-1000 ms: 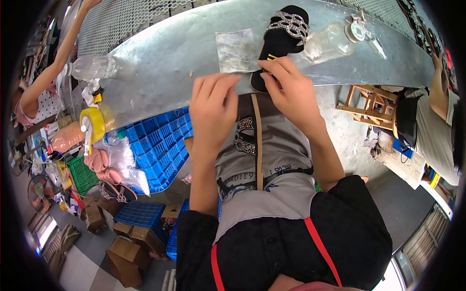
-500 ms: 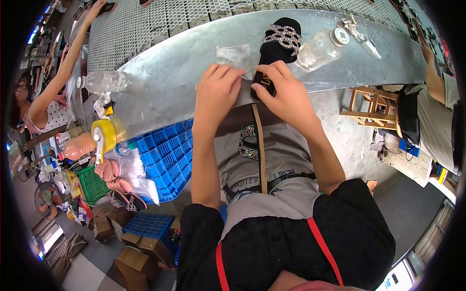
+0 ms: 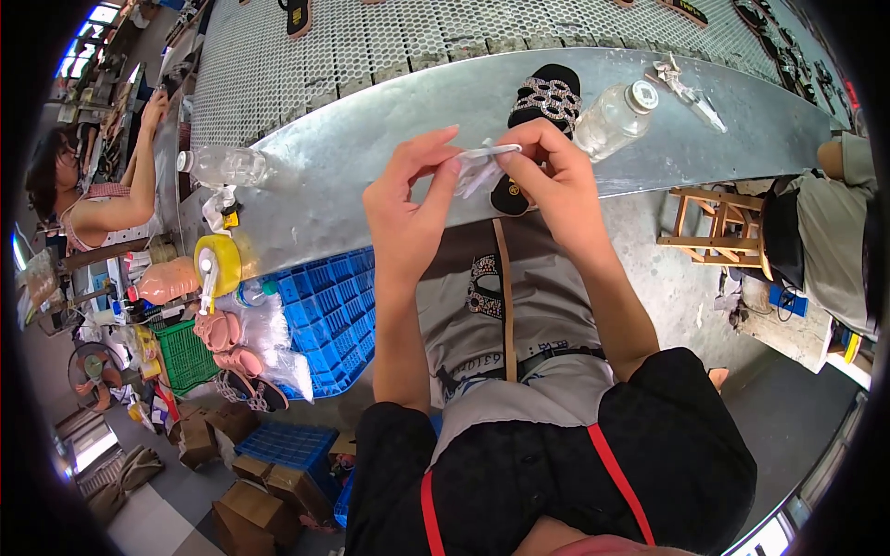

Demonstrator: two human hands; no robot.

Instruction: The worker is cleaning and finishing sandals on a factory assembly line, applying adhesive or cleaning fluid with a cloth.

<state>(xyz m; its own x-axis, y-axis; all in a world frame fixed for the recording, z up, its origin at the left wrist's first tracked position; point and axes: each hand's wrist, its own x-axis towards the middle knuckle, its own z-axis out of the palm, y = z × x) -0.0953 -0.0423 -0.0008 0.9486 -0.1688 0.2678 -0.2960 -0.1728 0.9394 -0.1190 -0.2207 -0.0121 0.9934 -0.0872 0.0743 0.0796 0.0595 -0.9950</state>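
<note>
A small white cloth [image 3: 476, 169] hangs folded and creased between my hands, above the metal table's near edge. My left hand [image 3: 408, 199] holds its left end by the thumb and fingers. My right hand [image 3: 554, 176] pinches the other end between thumb and fingers. Beyond my right hand lies a black sandal [image 3: 547, 95] with rhinestone-studded straps; its heel end shows below the cloth and its middle is hidden by my hand. A second studded sandal [image 3: 485, 287] rests on its side in my lap, on the grey apron [image 3: 547, 269].
Clear bottles stand on the metal table [image 3: 324, 176]: one [image 3: 616, 120] to the right, one [image 3: 222, 167] lying left. A yellow tape roll [image 3: 218, 262] sits at the left edge, above a blue crate [image 3: 324, 320]. A honeycomb conveyor [image 3: 399, 37] runs behind. A co-worker [image 3: 111, 199] works at left.
The white cloth, flat on the table before, is now lifted and folded between my hands. My right hand has left the black sandal. The co-worker's reaching arm at left has drawn back.
</note>
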